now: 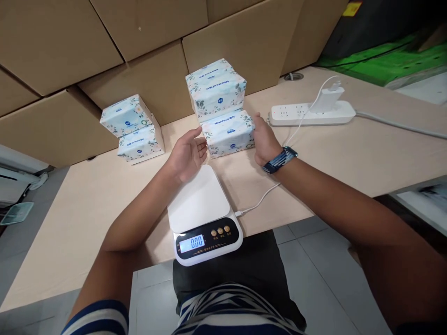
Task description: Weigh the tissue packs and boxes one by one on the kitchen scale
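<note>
A light-blue floral tissue pack point(228, 134) rests on the table between my hands, its front face towards me. My left hand point(188, 156) is at its left side, palm turned inwards and fingers apart, close against the edge. At its right side my right hand point(267, 139) touches or nearly touches the end, open, with some fingers hidden. Directly behind are more tissue packs point(218, 90), stacked. A white digital scale point(200, 200) stands nearest me, below my left hand; its plate is bare and the display reads 0.00.
Two further tissue packs point(139, 144) stand at the left, one behind the other. Large cardboard boxes point(146, 83) line the back of the table. A white power strip point(310, 114) with a plugged-in adapter lies at the right. A thin white cable point(260, 200) runs to the scale.
</note>
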Motion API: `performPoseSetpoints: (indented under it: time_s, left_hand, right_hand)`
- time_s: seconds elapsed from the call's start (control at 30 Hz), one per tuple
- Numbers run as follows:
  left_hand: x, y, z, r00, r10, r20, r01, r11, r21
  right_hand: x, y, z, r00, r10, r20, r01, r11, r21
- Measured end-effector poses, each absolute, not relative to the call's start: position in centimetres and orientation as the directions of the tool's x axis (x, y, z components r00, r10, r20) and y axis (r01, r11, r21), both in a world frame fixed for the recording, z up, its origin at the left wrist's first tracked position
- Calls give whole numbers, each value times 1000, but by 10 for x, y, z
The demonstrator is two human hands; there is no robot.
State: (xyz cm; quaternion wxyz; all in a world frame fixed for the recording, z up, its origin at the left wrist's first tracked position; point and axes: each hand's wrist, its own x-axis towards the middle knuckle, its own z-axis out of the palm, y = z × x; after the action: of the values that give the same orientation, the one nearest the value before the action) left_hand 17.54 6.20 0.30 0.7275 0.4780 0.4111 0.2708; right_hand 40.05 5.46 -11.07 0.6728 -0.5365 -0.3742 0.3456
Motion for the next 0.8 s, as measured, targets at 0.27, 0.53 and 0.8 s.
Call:
performPoseSetpoints:
  time_s: [0.27, 0.53, 0.8]
  left_hand:
    - [177, 57, -1, 522, 782, -341, -161, 483, 860]
    - [113, -16, 55, 577, 816, 30, -229, 127, 965]
    - [10, -69, -14, 550, 761, 343, 15, -420, 907]
  right_hand:
    - [387, 44, -82, 492, 871, 9, -198, 122, -973]
    - [363, -23, -23, 464, 767, 443, 162, 418, -894]
    - [307, -86, -39, 14, 986, 166, 17, 166, -986]
